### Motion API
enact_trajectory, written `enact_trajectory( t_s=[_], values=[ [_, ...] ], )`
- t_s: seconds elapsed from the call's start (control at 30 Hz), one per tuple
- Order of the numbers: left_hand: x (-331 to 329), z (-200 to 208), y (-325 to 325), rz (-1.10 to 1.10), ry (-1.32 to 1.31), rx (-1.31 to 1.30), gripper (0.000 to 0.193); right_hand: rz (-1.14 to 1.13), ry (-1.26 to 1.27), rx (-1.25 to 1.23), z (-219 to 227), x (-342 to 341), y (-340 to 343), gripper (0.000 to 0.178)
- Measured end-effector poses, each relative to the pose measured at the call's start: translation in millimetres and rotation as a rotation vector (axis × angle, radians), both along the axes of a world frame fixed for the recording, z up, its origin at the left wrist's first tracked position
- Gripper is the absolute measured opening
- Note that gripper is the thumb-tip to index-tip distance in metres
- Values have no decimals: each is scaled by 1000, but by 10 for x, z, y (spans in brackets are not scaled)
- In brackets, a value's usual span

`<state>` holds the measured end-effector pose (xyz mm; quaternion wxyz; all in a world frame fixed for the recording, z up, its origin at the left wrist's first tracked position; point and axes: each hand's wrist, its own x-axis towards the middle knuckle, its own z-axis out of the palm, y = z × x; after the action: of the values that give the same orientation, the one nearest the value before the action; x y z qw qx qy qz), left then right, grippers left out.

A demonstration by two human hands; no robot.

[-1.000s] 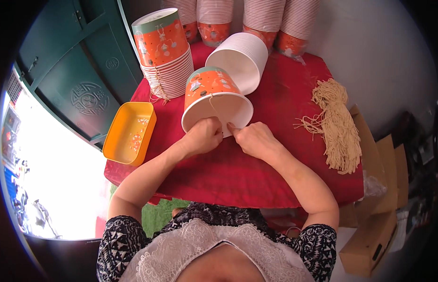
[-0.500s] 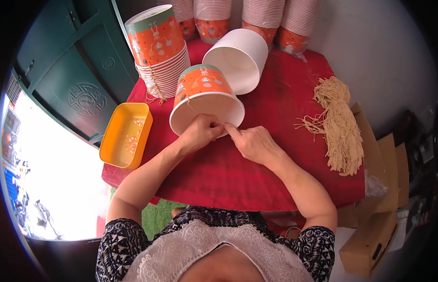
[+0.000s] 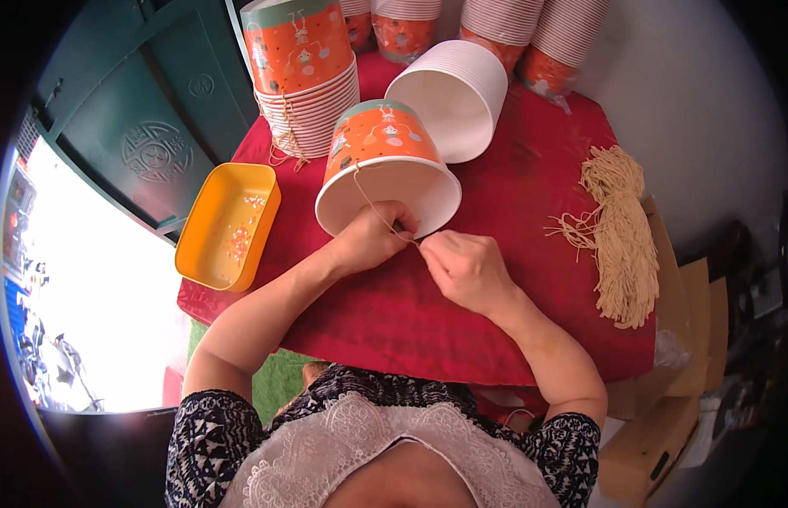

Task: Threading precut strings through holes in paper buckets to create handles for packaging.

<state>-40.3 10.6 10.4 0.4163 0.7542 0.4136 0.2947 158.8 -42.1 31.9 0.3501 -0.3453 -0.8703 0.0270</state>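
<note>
Orange paper bucket (image 3: 373, 146) lies tipped on the red-covered bench (image 3: 529, 220), mouth toward the person, just in front of some nested white buckets (image 3: 457, 72). Its string (image 3: 366, 195) looks attached at the upper rim already, but the other end doesn't look secured, so I'd call this one half done. Right hand's (image 3: 468, 267) grip is closed, pinching the string; left hand's (image 3: 373, 239) curled at the lower rim (can't tell what's between those fingers). Upright stack (image 3: 303, 55) at back left already has strings dangling.
</note>
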Motion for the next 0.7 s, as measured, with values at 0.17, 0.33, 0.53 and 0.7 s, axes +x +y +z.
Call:
enact_trajectory(
  t_s=[0.17,0.33,0.53,0.7],
  values=[
    [30,-64,-47,-2,-10,74,15,-65,95,124,77,24,46,10],
    [105,-45,-105,49,28,124,13,-11,103,191,88,-37,44,12],
    [109,-56,-121,62,3,258,8,409,-117,428,171,-224,-236,16],
    [99,-70,-114,63,-13,285,8,482,-25,474,165,-234,-383,19]
  ],
)
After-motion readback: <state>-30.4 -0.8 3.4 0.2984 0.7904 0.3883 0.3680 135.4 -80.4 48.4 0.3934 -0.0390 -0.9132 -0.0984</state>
